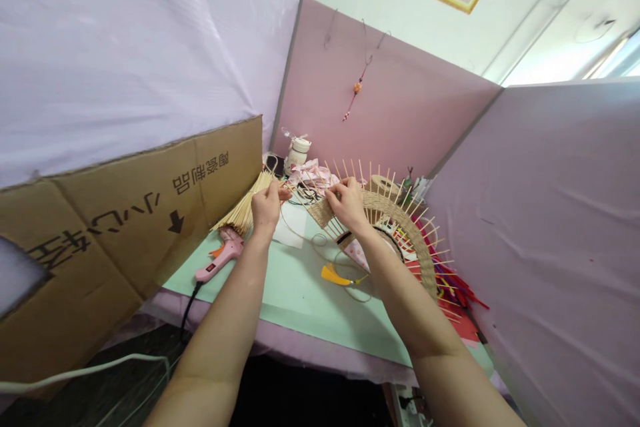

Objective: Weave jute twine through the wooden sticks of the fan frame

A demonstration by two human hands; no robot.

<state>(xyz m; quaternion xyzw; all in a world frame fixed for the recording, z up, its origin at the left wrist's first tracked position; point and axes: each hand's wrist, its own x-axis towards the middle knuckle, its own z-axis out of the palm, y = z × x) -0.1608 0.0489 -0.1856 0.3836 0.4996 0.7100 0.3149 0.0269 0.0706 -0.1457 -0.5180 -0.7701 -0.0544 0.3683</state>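
A curved woven band of straw-coloured twine (425, 247) with thin sticks poking out along both edges arches over the right half of the table. My right hand (349, 201) is closed on the band's left end, thumb and fingers pinching it among the sticks. Just left of that end, my left hand (267, 207) is closed in a pinch; a thin length of twine (291, 225) trails down from its fingers and loops across the table. Beneath the band lies a dark-rimmed piece with pink-dotted white cloth (356, 253), and a yellow tassel (335, 274) rests in front.
A pink glue gun (220, 263) lies at left beside a bundle of thin sticks (243, 208). A cardboard sheet (165, 213) borders that side. At the back stand a white jar (299, 150) and a twine roll (384, 185). Red strips (467, 293) lie far right.
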